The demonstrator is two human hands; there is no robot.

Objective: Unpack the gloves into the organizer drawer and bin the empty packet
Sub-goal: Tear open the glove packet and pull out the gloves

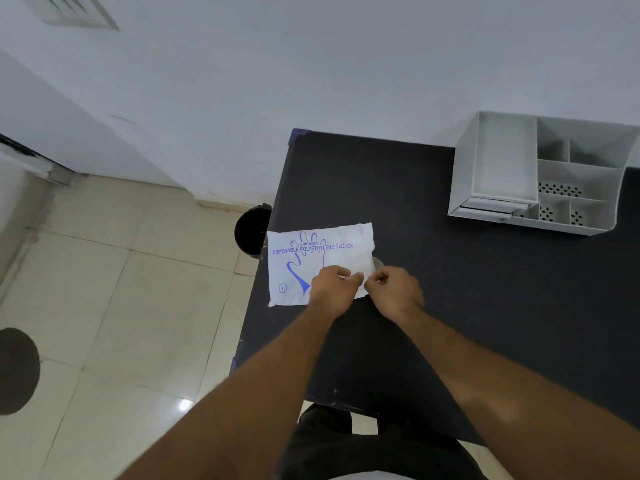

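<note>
A white packet [311, 261] printed "Disposable Polyethylene Gloves" in blue lies flat near the left edge of the black table [433, 271]. My left hand [330, 285] pinches the packet's right end from the near side. My right hand [393, 289] pinches the same end just beside it, fingers closed on the plastic edge. The gloves inside are hidden by the packet. A white organizer [540, 174] with several compartments and a drawer front [491, 206] stands at the table's far right, against the wall.
A black round bin [251, 230] sits on the tiled floor just past the table's left edge, partly hidden by the table. A dark round shape [17, 370] lies on the floor at far left. A white wall runs behind the table.
</note>
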